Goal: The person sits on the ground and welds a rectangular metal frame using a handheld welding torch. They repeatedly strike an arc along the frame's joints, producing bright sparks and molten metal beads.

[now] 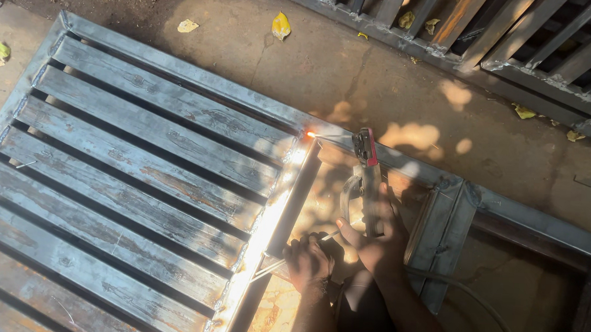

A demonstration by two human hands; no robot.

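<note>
Head view | step: welding the gate frame (179, 101) | right hand (378, 243) clamps holder (368, 182) | left hand (308, 263) pinches rod (284, 262) | spark (310, 134) on frame corner | next: steady tip, I think.

Dull grey scuffed steel gate frame (143, 153), rough dusty concrete floor (353, 69)

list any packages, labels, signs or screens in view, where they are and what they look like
None in view: no package, label, sign or screen.
What is there: a grey steel gate of flat slats lying on the ground, a second gate at top right, yellow leaves on the dirt.
The right hand holds a red-jawed welding holder with a spark at the frame; the left hand grips a thin rod.
</note>
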